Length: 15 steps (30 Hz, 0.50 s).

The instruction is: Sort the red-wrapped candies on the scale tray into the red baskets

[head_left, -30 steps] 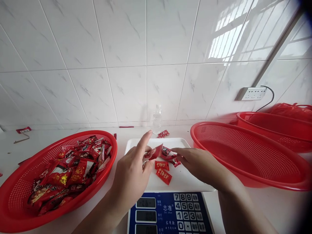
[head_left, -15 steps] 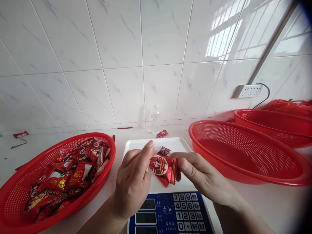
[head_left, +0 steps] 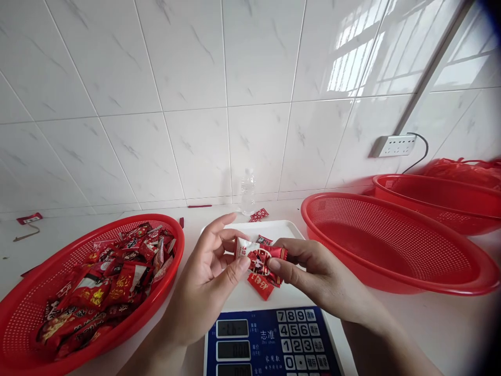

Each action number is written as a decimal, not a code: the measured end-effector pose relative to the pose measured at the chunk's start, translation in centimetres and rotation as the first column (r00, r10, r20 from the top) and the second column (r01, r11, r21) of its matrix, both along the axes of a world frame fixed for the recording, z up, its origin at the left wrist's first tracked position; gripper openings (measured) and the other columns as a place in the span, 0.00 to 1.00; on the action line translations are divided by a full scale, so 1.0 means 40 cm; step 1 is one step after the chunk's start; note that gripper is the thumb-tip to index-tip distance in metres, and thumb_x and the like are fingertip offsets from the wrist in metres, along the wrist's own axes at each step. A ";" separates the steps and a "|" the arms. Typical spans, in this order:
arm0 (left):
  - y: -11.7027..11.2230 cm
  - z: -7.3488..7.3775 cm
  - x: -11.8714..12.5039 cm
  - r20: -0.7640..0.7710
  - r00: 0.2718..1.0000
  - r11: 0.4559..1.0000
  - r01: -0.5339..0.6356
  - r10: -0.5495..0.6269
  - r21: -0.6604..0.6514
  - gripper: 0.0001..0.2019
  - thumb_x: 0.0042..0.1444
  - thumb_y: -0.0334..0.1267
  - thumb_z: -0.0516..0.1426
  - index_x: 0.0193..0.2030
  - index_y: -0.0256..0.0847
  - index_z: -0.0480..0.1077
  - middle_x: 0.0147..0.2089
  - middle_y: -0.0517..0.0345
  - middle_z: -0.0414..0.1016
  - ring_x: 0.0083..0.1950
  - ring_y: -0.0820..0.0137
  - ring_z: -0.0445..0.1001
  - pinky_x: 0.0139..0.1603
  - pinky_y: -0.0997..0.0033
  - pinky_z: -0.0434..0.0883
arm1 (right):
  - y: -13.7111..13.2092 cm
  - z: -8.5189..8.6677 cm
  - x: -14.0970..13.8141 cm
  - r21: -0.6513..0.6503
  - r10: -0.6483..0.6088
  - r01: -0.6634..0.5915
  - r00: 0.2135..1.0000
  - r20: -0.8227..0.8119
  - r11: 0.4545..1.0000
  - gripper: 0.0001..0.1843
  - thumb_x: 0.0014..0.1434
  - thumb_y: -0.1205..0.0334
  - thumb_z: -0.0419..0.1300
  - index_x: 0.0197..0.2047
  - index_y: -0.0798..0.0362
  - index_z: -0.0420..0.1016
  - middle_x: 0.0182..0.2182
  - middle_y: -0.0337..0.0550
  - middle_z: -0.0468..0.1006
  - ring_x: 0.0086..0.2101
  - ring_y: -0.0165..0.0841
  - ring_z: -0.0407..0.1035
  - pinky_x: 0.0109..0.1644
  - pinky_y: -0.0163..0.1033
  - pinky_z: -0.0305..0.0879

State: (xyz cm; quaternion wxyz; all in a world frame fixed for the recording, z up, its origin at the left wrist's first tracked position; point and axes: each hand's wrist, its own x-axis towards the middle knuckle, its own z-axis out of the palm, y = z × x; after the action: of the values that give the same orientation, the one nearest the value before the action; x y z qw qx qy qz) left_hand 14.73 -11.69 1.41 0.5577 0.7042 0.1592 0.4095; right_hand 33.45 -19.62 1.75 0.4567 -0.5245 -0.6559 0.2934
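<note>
Over the white pan of the digital scale (head_left: 289, 296), both hands hold a red and white candy packet (head_left: 256, 254) with a round printed picture. My left hand (head_left: 209, 271) pinches its left end between thumb and finger, the other fingers loosely spread. At the right end, my right hand (head_left: 319, 274) grips the packet with its thumb on the front. Beneath them a flat red packet (head_left: 260, 286) lies on the pan. Just behind the held packet, a small dark red packet (head_left: 265, 240) is partly hidden.
To the left stands a red perforated basket (head_left: 23, 297) heaped with wrapped sweets. Another red basket (head_left: 376, 250) is at the right, with a further one (head_left: 438, 206) behind it. A clear bottle (head_left: 248, 193) and a patterned red packet (head_left: 259, 214) sit near the tiled wall.
The packet has turned so its white end now shows at the left. My left fingers have opened out from behind it, and my right thumb has moved onto its front.
</note>
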 end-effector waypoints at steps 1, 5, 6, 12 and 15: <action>0.006 -0.002 0.002 -0.042 0.999 1.000 -0.022 0.022 0.009 0.22 0.62 0.34 0.58 0.61 0.58 0.63 0.49 0.60 0.72 0.46 0.73 0.74 0.47 0.73 0.75 | 0.005 -0.002 -0.001 -0.002 -0.025 0.025 0.999 0.024 1.000 0.22 0.65 0.44 0.54 0.29 0.52 0.69 0.24 0.38 0.69 0.26 0.29 0.61 0.29 0.35 0.58; 0.041 -0.015 0.006 -0.197 0.962 0.967 -0.147 0.189 0.209 0.18 0.63 0.36 0.57 0.59 0.54 0.66 0.48 0.60 0.72 0.45 0.72 0.75 0.46 0.71 0.73 | 0.021 -0.003 -0.001 0.120 -0.272 0.257 0.954 0.129 0.959 0.20 0.65 0.49 0.54 0.25 0.52 0.67 0.19 0.35 0.66 0.22 0.27 0.57 0.24 0.34 0.53; 0.051 -0.018 0.007 -0.216 0.943 0.938 -0.185 0.254 0.293 0.17 0.63 0.35 0.57 0.58 0.53 0.67 0.49 0.60 0.73 0.45 0.71 0.75 0.47 0.70 0.73 | 0.022 -0.001 0.002 0.165 -0.332 0.309 0.933 0.138 0.937 0.19 0.65 0.51 0.54 0.25 0.52 0.67 0.19 0.35 0.66 0.21 0.27 0.57 0.24 0.34 0.53; 0.110 -0.048 0.020 -0.517 0.757 0.823 -0.048 0.400 0.566 0.06 0.63 0.30 0.52 0.40 0.43 0.70 0.43 0.57 0.75 0.42 0.66 0.75 0.41 0.68 0.69 | 0.010 0.003 0.031 0.156 -0.419 0.391 0.871 0.256 0.907 0.15 0.65 0.51 0.53 0.33 0.51 0.72 0.27 0.39 0.76 0.26 0.29 0.68 0.29 0.34 0.64; 0.125 -0.064 0.024 -0.701 0.579 0.824 0.085 0.417 0.560 0.06 0.64 0.34 0.52 0.44 0.43 0.70 0.43 0.53 0.78 0.40 0.61 0.77 0.36 0.66 0.67 | 0.002 -0.026 0.044 0.069 -0.381 0.394 0.806 0.454 0.916 0.14 0.66 0.52 0.52 0.43 0.50 0.75 0.38 0.44 0.80 0.37 0.35 0.74 0.40 0.40 0.70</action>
State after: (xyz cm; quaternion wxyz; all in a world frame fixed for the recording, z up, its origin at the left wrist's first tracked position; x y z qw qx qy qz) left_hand 15.70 -6.70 -1.14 0.1615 0.9178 0.3390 0.1291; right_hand 35.20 -19.55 0.72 0.3317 -0.7077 -0.6197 0.0714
